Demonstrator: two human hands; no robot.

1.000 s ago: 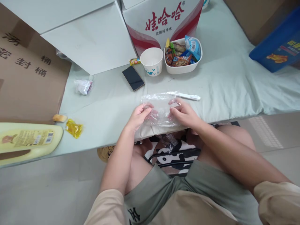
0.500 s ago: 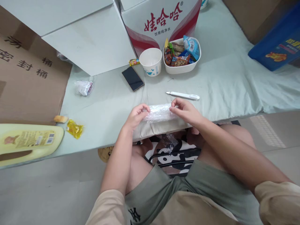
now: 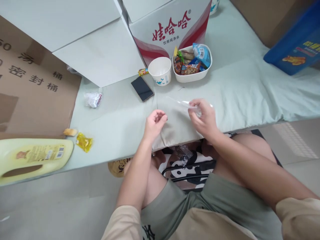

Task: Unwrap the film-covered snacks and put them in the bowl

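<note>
My right hand [image 3: 203, 116] is closed on a thin clear plastic wrapper [image 3: 179, 104], which trails out to the left above the table and is smeared by motion. My left hand [image 3: 155, 125] is a short way to the left, near the table's front edge. Its fingers are curled in towards the thumb, and nothing shows between them. A white utility knife [image 3: 211, 106] lies behind my right hand, which covers most of it.
Beyond my hands are a phone [image 3: 142, 88], a paper bowl [image 3: 160, 71] and a white tub [image 3: 191, 77] of packaged snacks. Crumpled wrapping [image 3: 93, 99], a yellow wrapper [image 3: 84, 142] and a large pale-yellow bottle [image 3: 53, 153] lie left. Boxes [image 3: 172, 31] stand behind.
The plastic stretched between both hands is now only in my right hand, which has lifted and turned. My left hand has let go of it. The view has shifted slightly.
</note>
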